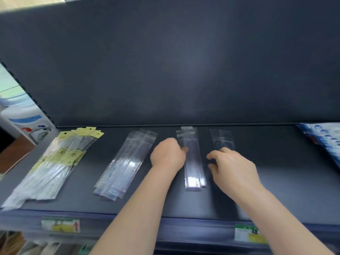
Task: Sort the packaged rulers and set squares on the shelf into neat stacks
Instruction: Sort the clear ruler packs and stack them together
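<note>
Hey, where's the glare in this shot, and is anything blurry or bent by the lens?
Head view: strongest glare on the near end of the narrow ruler stack; a soft light patch on the back panel; price labels blurred; the left side post slants with the wide lens.

Dark grey back panel (184, 61) rises behind matte shelf (276, 181), soft glare at centre; price labels (60, 224) line front rail (184, 223); white dispenser (24, 124) at left.

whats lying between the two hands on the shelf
A stack of clear ruler packs lies between the left hand and right hand, seen in the head view.
</note>
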